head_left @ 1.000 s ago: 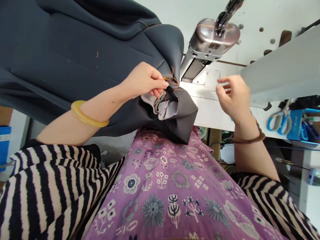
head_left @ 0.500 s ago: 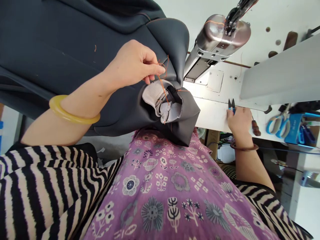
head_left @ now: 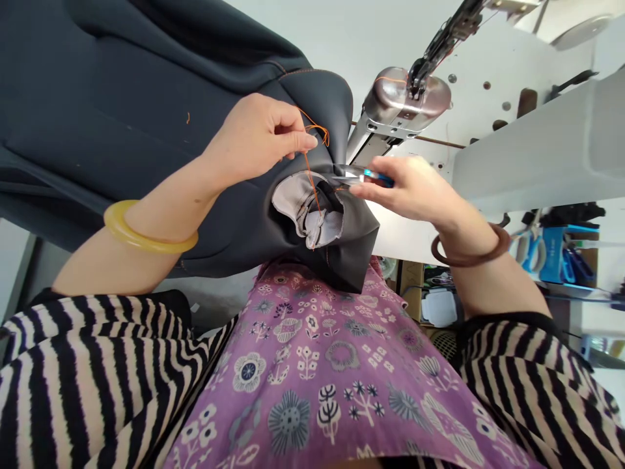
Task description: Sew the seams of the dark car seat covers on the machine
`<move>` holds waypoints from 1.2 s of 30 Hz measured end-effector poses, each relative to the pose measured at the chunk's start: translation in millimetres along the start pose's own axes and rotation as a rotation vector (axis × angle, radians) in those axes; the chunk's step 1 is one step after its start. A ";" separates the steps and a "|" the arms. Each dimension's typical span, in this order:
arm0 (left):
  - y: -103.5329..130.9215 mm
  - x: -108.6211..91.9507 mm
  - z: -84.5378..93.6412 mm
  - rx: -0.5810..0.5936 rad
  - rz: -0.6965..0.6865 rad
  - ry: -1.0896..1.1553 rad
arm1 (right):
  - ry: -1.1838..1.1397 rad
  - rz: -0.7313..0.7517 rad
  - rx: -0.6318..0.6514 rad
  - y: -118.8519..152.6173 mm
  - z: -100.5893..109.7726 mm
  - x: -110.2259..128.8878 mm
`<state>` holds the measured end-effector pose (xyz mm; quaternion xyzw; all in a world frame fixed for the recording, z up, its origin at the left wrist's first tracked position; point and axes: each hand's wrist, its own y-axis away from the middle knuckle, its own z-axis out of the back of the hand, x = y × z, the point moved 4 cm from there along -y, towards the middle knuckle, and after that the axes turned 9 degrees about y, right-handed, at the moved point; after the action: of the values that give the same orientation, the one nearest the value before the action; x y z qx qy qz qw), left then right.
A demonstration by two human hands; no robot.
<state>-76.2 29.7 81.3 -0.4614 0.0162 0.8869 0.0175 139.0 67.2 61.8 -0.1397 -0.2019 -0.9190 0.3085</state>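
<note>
The orange thread (head_left: 311,176) stands between the two hands: its upper end is pinched between the thumb and forefinger of the left hand (head_left: 261,133), and from there it runs taut, leaning slightly rightward, into the grey-lined opening (head_left: 290,194) of the dark cover (head_left: 146,130), while a loose tangle of the same colour trails beyond the fingertips. The right hand (head_left: 410,185) grasps a pair of blue-handled snips (head_left: 367,176), whose long axis lies nearly level and points left, so blades and thread sit roughly crosswise; the blades look parted, their tips just beside the thread on its right and seemingly not touching it, though the difference in depth is hard to judge. The left hand is the nearer one, being on the thread itself; from the right hand the thread lies to the left, past the snips' tips. The opening is left of the bare part of the white table (head_left: 405,228), with the cover's folded corner hanging past the table's front edge above the purple patterned cloth (head_left: 317,378) on the lap, and the metal sewing machine head (head_left: 407,98) stands beyond the snips, farther from that edge
</note>
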 end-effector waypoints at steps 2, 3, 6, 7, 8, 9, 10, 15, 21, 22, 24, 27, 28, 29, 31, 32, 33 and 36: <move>0.9 -2.1 -0.6 0.000 -0.003 0.008 | 0.049 0.048 0.039 -17.3 -0.9 17.2; 1.1 -3.0 -0.8 0.000 -0.009 0.017 | 0.053 0.066 0.048 -22.8 -1.3 22.9; 0.8 -3.8 -0.5 0.001 -0.012 0.036 | 0.044 0.094 0.059 -28.4 0.0 29.1; 0.6 -3.4 -0.2 -0.002 -0.009 0.037 | 0.039 0.093 0.070 -27.8 1.2 28.0; 0.5 -2.8 0.1 -0.003 -0.006 0.035 | 0.031 0.087 0.089 -26.6 2.5 25.8; 0.4 -2.2 0.1 -0.004 -0.005 0.032 | 0.023 0.075 0.117 -25.3 3.6 23.2; 0.3 -1.4 0.0 -0.005 -0.005 0.031 | 0.015 0.059 0.156 -24.1 4.1 20.6; -0.1 1.4 -3.2 -0.018 -0.036 0.040 | 0.033 0.045 0.274 -26.3 2.1 25.8; -0.9 0.9 1.8 -0.064 -0.049 0.046 | -0.034 0.086 0.176 -27.4 6.4 29.2; -0.6 -1.0 2.9 -0.081 -0.048 0.060 | -0.134 0.091 0.132 -24.5 9.0 25.8; 0.7 -9.5 1.8 -0.117 -0.065 0.103 | -0.436 0.125 0.036 -16.5 12.1 20.8; 4.8 -34.3 -10.3 -0.137 -0.141 0.228 | -0.857 0.185 -0.077 -3.3 5.7 23.8; 6.5 -43.5 -17.0 -0.105 -0.153 0.292 | -0.919 0.187 -0.110 0.9 1.4 26.8; 8.3 -52.0 -23.7 -0.058 -0.156 0.357 | -0.946 0.174 -0.135 5.1 -3.1 29.5; 12.8 -63.6 -33.6 0.033 -0.133 0.421 | -0.911 0.113 -0.202 15.1 -8.0 29.7; 15.5 -65.3 -35.7 0.069 -0.113 0.418 | -0.863 0.086 -0.214 21.3 -8.1 26.6; 18.5 -64.3 -35.2 0.086 -0.099 0.393 | -0.803 0.062 -0.212 28.6 -6.3 20.6; 27.7 -47.8 -24.6 0.049 -0.118 0.175 | -0.524 0.028 -0.061 55.2 3.0 -11.6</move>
<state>-29.9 0.2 106.7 -0.5367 0.0119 0.8400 0.0794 182.7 34.4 75.8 -0.3850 -0.2450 -0.8527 0.2542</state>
